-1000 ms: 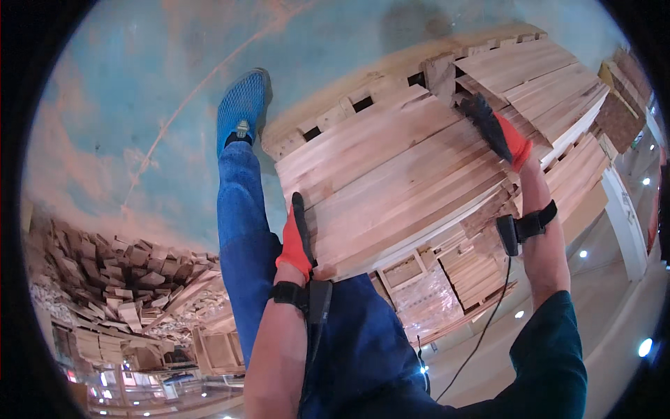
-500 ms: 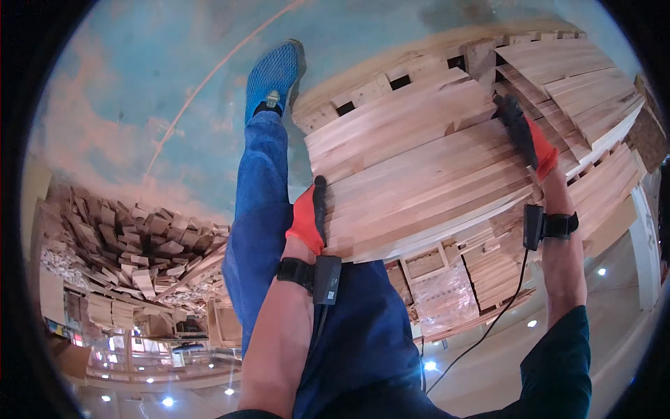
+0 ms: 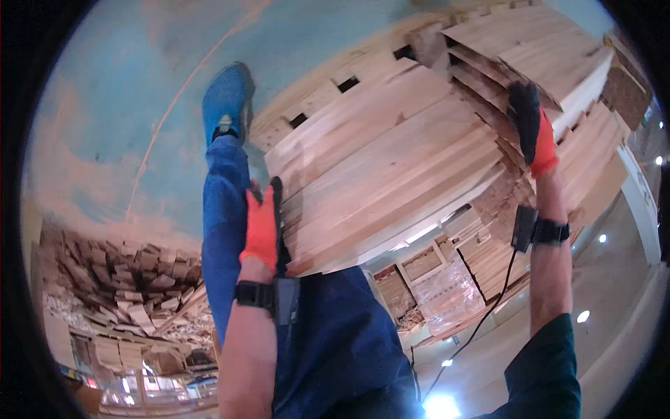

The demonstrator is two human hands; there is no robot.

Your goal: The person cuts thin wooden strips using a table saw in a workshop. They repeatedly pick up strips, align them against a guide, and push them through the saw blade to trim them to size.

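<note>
Both my hands wear red gloves with dark palms and fingers. A layered stack of pale wooden boards (image 3: 391, 167) spreads in front of me, its long edges running from lower left to upper right. My left hand (image 3: 262, 227) lies along the stack's left end, fingers stretched out flat against the board ends. Beyond the right end, my right hand (image 3: 532, 129) is apart from these boards, fingers extended and nothing seen in them. It is beside a second board stack (image 3: 530, 42), whose near boards sit unevenly; whether it touches them I cannot tell.
A wooden pallet edge (image 3: 317, 101) with dark slots runs behind the boards. My blue shoe (image 3: 225, 101) stands on the blue-green floor (image 3: 112, 126). At left lies a heap of wood offcuts (image 3: 132, 279). A plastic-wrapped wood bundle (image 3: 447, 290) is at lower right. A cable (image 3: 481, 318) hangs from my right wrist.
My right hand has come off the right end of the boards, toward the neighbouring stack. The left hand stays at the left end. The view has shifted, moving the boards leftward in the picture.
</note>
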